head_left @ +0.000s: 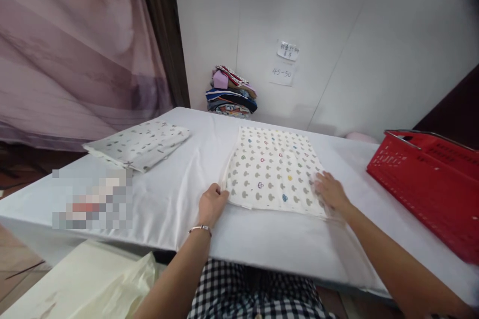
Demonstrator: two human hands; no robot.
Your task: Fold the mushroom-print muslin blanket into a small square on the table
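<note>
A folded white cloth (273, 169) printed with grey, blue, pink and yellow mushroom shapes lies flat on the table in front of me. My left hand (213, 204) pinches its left edge near the front corner, thumb and fingers closed on the fabric. On the opposite side, my right hand (331, 192) rests with fingers stretched out across the cloth's right edge. Another folded white cloth (142, 144), marked with small dark leaf-like shapes, lies apart to the left.
A red plastic basket (426, 184) with a metal handle stands at the table's right. Folded fabrics (232, 94) are stacked beyond the far edge by the wall. The table wears a white cloth cover (262, 244). Something at the left front (93, 199) is blurred out.
</note>
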